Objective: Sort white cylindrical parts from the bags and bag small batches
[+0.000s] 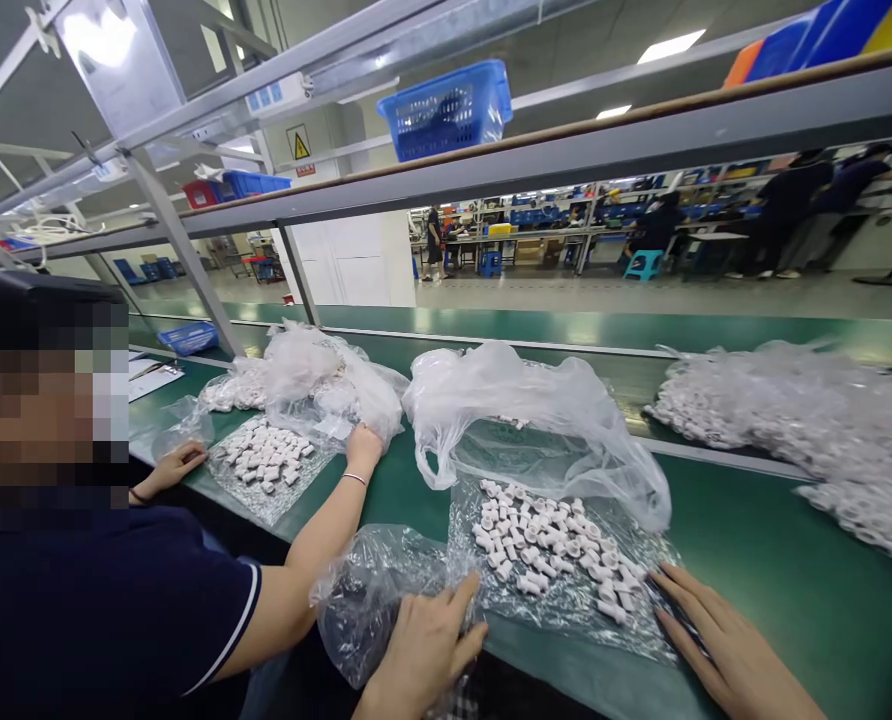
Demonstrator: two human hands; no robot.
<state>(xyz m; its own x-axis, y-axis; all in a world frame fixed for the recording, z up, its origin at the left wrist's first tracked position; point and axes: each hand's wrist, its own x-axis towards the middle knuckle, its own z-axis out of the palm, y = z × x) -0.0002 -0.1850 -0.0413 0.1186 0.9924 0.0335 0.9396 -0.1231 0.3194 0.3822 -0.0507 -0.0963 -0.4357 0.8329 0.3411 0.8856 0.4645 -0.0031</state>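
White pipe-like fittings (547,538) lie loosely spread on a clear plastic sheet (566,600) at the green table's front edge. At the sheet's left side is my left hand (431,640), thumb and fingers apart, beside a crumpled clear bag (378,590); whether it pinches any film is hidden. My right hand (723,635) touches the sheet's right edge with its fingers spread and nothing gripped. Behind the fittings lies a large, open white translucent bag (521,400), with a few fittings visible inside.
A co-worker (116,600) sits at left, one hand on a white bag (326,375) beside another pile of fittings (266,455). Filled bags (791,410) lie at right. A metal shelf rail (566,120) crosses above, bearing a blue basket (450,110).
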